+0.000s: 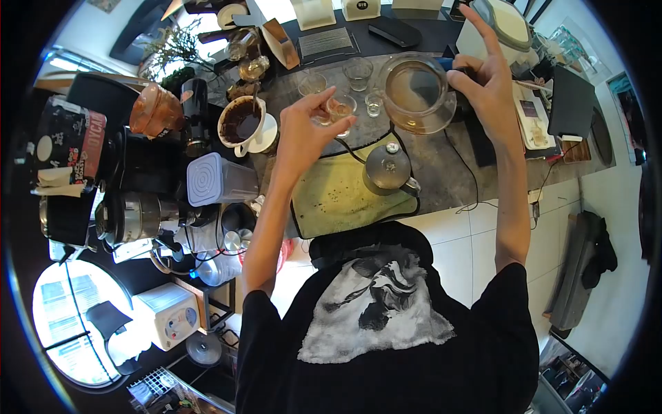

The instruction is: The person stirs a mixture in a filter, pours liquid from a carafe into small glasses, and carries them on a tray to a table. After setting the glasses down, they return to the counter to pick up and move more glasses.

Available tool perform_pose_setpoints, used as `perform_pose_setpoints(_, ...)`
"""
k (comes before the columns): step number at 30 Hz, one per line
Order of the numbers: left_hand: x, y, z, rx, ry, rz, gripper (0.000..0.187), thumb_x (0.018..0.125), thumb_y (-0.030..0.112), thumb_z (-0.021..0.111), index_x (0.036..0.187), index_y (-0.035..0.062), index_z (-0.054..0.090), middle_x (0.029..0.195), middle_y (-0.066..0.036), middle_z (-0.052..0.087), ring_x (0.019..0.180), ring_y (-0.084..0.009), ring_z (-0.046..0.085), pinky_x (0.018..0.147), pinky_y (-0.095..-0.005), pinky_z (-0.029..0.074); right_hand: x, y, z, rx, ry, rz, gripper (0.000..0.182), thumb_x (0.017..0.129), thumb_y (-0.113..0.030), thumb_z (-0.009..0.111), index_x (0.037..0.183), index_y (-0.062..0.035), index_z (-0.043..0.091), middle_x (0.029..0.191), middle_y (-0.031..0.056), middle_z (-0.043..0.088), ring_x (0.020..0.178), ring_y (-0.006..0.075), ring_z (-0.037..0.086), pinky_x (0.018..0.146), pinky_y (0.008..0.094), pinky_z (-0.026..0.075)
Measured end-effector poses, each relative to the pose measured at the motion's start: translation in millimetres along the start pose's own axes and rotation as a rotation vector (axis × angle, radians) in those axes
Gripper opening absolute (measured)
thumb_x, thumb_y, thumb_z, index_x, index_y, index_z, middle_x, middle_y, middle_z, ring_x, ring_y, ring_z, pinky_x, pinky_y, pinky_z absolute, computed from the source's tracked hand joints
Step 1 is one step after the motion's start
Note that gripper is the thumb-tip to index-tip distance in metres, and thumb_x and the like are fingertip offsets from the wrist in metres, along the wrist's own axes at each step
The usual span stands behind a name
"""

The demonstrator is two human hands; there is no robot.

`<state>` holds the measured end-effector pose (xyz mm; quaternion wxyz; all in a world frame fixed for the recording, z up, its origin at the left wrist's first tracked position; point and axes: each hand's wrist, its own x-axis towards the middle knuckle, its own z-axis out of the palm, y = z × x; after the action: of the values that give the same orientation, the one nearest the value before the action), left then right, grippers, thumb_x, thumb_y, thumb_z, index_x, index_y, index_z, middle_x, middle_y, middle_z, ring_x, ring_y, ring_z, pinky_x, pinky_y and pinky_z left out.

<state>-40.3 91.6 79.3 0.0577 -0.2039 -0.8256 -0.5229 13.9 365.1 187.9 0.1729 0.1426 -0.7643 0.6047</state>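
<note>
My right hand (pixel 483 86) grips a round glass coffee server (pixel 407 123) by its handle, index finger pointing away from it. Some brown liquid shows inside the tilted server. A small clear glass (pixel 342 105) is between the thumb and fingers of my left hand (pixel 307 127), just left of the server. Between the two stands a tiny shot glass (pixel 373 105). Two more clear glasses, one at the back (pixel 358 72) and one to its left (pixel 312 84), stand on the counter. Nearer me, a steel gooseneck kettle (pixel 387 169) sits on a green cloth (pixel 334 196).
To the left, a white dripper (pixel 241 124) holds dark wet coffee grounds, beside a clear plastic container (pixel 221 181). At the back lie a drip grate (pixel 327 45) and a black flat object (pixel 394 32). A cable (pixel 460 155) hangs over the counter's front edge.
</note>
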Motion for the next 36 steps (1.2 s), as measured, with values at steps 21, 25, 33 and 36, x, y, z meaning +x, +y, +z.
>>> perform_pose_setpoints(21,76,-113,67,0.549,-0.433,0.088,0.038,0.065,0.018,0.078,0.089,-0.0050,0.060,0.084,-0.024,0.069,0.084,-0.0411,0.068,0.075,-0.0436,0.054,-42,34,-42,-0.052,0.204,0.076,0.081,0.077,0.006,0.062,0.152,-0.0081,0.033,0.077,-0.0050,0.056,0.069,0.0017,0.052,0.066,0.0161,0.042)
perform_pose_setpoints(25,75,-122,72,0.508,-0.526,-0.053,0.039,0.064,0.007,0.078,0.095,-0.0078,0.061,0.089,-0.030,0.066,0.091,-0.0460,0.065,0.076,-0.0467,0.054,-44,39,-43,-0.039,0.237,0.088,0.083,0.075,0.008,0.061,0.152,-0.0060,0.032,0.112,0.0013,0.059,0.069,0.0020,0.053,0.067,0.0155,0.045)
perform_pose_setpoints(33,70,-101,67,0.628,-0.551,-0.001,0.051,0.066,0.012,0.081,0.108,-0.0082,0.059,0.093,-0.027,0.068,0.094,-0.0434,0.066,0.080,-0.0457,0.055,-49,41,-44,-0.023,0.269,0.047,0.081,0.074,0.012,0.060,0.149,-0.0023,0.033,0.153,0.0061,0.037,0.074,0.0039,0.057,0.068,0.0168,0.049)
perform_pose_setpoints(36,71,-95,69,0.746,-0.538,0.082,0.060,0.065,0.019,0.085,0.114,-0.0057,0.060,0.101,-0.025,0.068,0.100,-0.0406,0.065,0.084,-0.0455,0.053,-49,43,-44,0.024,0.255,0.041,0.080,0.075,0.011,0.061,0.149,-0.0017,0.033,0.152,0.0051,0.038,0.075,0.0045,0.058,0.068,0.0170,0.050)
